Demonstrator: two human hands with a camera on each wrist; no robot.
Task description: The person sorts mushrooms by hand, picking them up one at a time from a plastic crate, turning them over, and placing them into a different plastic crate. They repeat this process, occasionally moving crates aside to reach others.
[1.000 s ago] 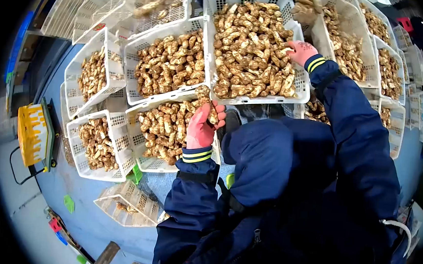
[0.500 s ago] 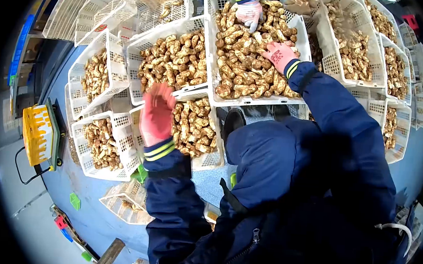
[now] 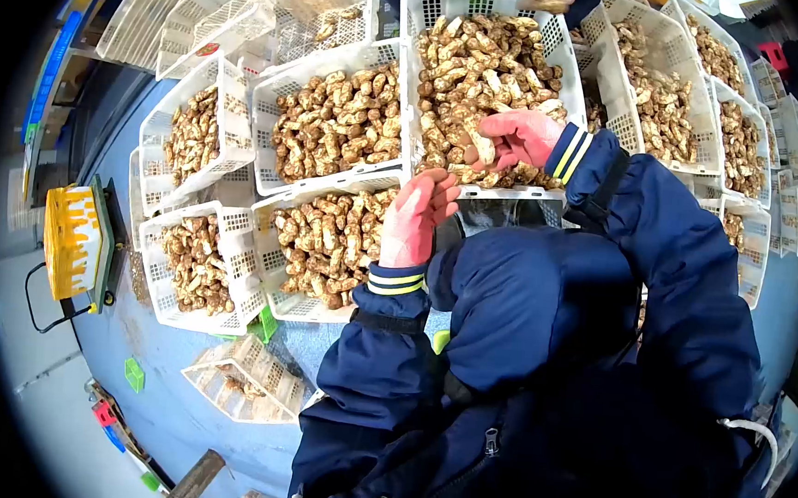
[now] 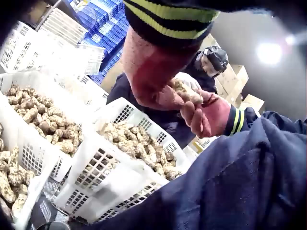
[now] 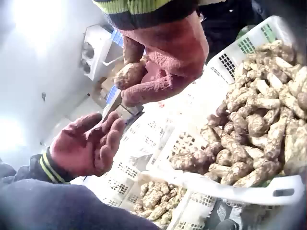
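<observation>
In the head view my right hand (image 3: 525, 139), in a pink glove, pinches a thick-stemmed brown and cream mushroom (image 3: 482, 147) over the front of the large central crate (image 3: 567, 68). The same mushroom (image 5: 130, 75) shows between thumb and fingers in the right wrist view. My left hand (image 3: 417, 215), also gloved in pink, is nearby, palm turned up and fingers loosely bent, with nothing in it. It hovers at the right edge of the lower crate (image 3: 295, 312), where more mushrooms (image 3: 330, 244) lie heaped.
White perforated crates of mushrooms stand on both sides, among them a middle-left crate (image 3: 264, 124) and a right crate (image 3: 622, 126). Another person (image 4: 215, 60) is across from me. A tilted crate (image 3: 246, 386) and a yellow box on a cart (image 3: 76, 236) are at the left.
My left hand held a mushroom, then was empty over the lower crate, and has moved right. My right hand has lifted a mushroom from the central heap. Another person's gloved hand has left that crate.
</observation>
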